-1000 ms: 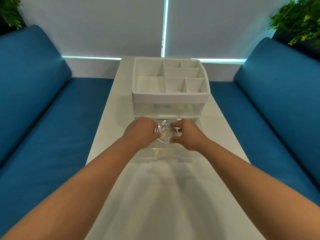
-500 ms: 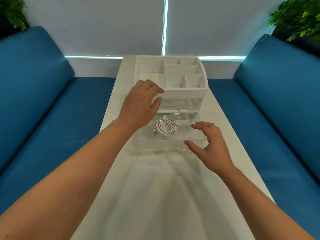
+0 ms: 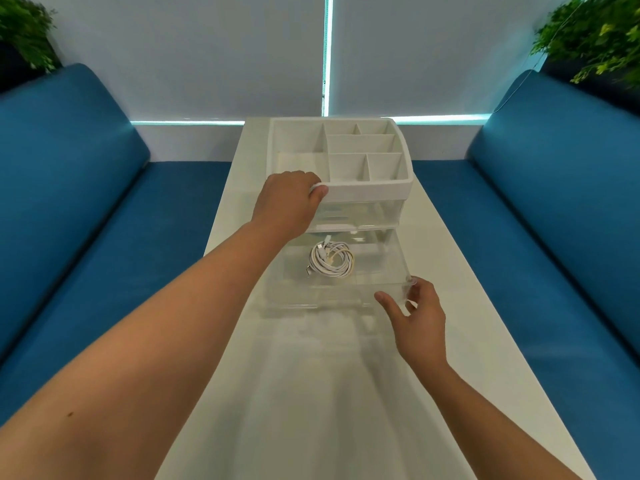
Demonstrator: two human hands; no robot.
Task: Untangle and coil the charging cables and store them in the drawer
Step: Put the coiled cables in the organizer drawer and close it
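Note:
A coil of white charging cables (image 3: 331, 260) lies inside the clear plastic drawer (image 3: 332, 295), which is pulled out toward me from the bottom of a white organizer (image 3: 367, 189). My left hand (image 3: 289, 199) grips the organizer's front left rim, fingers curled over the edge. At the drawer's front right corner, my right hand (image 3: 417, 315) has its thumb and fingers pinching the clear front wall. Nothing else is in either hand.
The organizer stands on a long white table (image 3: 346, 393) and has several top compartments. Blue sofas (image 3: 86, 220) run along both sides of the table. Green plants (image 3: 595, 32) sit in the upper corners. A white wall with a lit strip is behind.
Both hands let go of the cable coil, which now lies in the drawer. My left hand rose to the organizer's rim; my right hand went to the drawer's front right corner.

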